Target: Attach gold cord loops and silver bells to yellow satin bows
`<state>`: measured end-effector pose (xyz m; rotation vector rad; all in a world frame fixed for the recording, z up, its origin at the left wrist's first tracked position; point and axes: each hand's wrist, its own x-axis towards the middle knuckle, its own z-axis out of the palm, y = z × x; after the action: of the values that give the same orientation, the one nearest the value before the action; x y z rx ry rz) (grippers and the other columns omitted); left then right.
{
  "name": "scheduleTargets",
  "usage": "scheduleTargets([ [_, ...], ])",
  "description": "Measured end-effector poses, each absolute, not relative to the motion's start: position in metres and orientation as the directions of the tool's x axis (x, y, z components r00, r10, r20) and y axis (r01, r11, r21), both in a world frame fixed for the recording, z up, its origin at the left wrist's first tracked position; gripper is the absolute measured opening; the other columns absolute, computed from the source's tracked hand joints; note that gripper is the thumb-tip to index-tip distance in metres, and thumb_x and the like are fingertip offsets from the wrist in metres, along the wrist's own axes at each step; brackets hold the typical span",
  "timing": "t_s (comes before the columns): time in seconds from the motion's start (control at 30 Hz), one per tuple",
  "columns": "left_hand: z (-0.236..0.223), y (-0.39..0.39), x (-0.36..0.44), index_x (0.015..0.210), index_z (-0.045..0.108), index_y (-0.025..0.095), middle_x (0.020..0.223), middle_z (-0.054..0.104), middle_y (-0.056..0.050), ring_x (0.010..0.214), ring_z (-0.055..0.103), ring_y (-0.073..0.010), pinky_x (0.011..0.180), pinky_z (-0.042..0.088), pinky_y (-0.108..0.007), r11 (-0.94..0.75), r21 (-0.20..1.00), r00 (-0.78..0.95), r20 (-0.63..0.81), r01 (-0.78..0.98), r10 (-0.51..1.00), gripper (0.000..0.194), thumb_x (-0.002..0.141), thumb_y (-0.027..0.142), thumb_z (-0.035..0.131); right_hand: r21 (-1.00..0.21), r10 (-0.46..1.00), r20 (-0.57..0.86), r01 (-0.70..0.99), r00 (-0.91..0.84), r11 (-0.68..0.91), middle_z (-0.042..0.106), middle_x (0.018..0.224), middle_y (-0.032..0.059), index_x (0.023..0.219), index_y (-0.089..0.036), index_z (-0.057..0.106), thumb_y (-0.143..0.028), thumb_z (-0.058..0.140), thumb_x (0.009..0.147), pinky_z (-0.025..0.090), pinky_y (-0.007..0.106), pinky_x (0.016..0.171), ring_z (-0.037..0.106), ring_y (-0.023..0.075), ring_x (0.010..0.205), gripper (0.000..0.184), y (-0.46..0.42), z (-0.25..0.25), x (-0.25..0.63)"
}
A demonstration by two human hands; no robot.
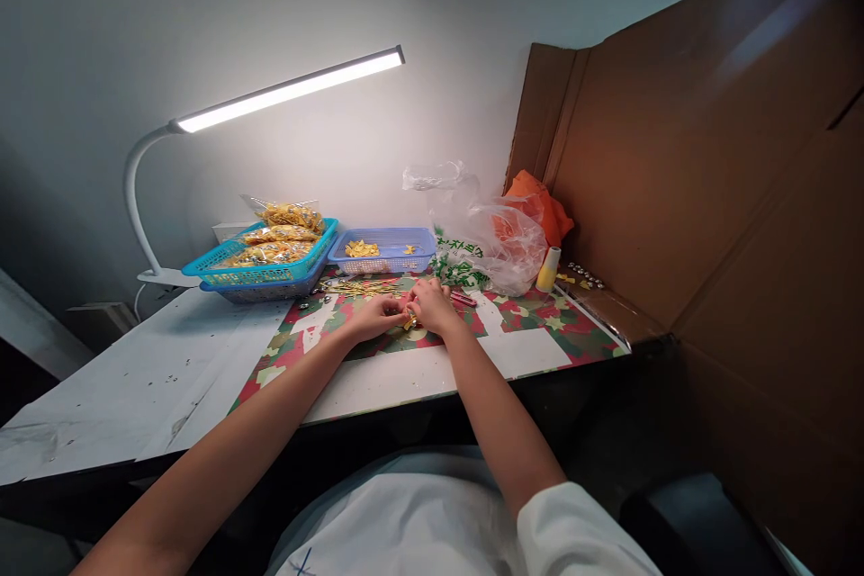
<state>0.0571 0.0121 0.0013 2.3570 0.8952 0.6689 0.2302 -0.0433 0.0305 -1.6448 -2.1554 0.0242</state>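
Note:
My left hand (pixel 373 317) and my right hand (pixel 433 306) meet over the patterned mat, fingers bent inward in a pinch. Between and just below the fingertips shows a small shiny gold piece (pixel 410 322), perhaps a ribbon bow; its exact kind is too small to make out. Both hands are closed at it. Behind the left hand lies a bunch of thin gold strips (pixel 364 288). A dark pink stick-like thing (pixel 463 299) rests beside my right hand.
A purple basket (pixel 405 263) holds gold pieces. At its left, stacked blue baskets (pixel 270 274) carry bags of gold items under a lamp (pixel 290 94). Crumpled plastic bags (pixel 513 243), a yellow-and-white bottle (pixel 548 270) and silver beads (pixel 586 276) sit right, by a cardboard wall (pixel 708 153).

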Motion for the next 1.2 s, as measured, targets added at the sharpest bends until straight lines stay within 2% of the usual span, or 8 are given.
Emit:
scheduleTargets([
  [0.33, -0.0015, 0.0128, 0.0591, 0.099, 0.066, 0.014, 0.095, 0.069, -0.003, 0.08, 0.067, -0.018, 0.072, 0.058, -0.035, -0.616, 0.642, 0.64, 0.244, 0.456, 0.728, 0.022, 0.094, 0.035, 0.062, -0.281, 0.923, 0.324, 0.911, -0.205, 0.301, 0.061, 0.125, 0.0085, 0.114, -0.016, 0.064, -0.033, 0.06, 0.095, 0.047, 0.049, 0.1, 0.058, 0.0249, 0.116, 0.025, -0.0413, 0.0288, 0.2305],
  [0.77, 0.0031, 0.0124, 0.0566, 0.097, 0.066, 0.015, 0.096, 0.069, -0.004, 0.082, 0.066, -0.0184, 0.076, 0.056, -0.037, -0.664, 0.576, 0.625, 0.309, 0.477, 0.717, 0.024, 0.094, 0.037, 0.061, -0.277, 0.924, 0.319, 0.911, -0.211, 0.304, 0.062, 0.125, 0.0086, 0.114, -0.016, 0.064, -0.032, 0.06, 0.095, 0.047, 0.049, 0.099, 0.058, 0.025, 0.116, 0.025, -0.0429, 0.0298, 0.2296],
  [1.2, 0.0026, 0.014, 0.0578, 0.102, 0.066, 0.014, 0.103, 0.068, -0.005, 0.089, 0.067, -0.0205, 0.079, 0.057, -0.039, -0.672, 0.528, 0.654, 0.26, 0.519, 0.71, 0.022, 0.093, 0.033, 0.063, -0.269, 0.922, 0.325, 0.914, -0.211, 0.304, 0.062, 0.125, 0.0087, 0.115, -0.016, 0.063, -0.032, 0.061, 0.095, 0.048, 0.049, 0.1, 0.058, 0.0251, 0.116, 0.025, -0.0417, 0.0285, 0.2296],
])
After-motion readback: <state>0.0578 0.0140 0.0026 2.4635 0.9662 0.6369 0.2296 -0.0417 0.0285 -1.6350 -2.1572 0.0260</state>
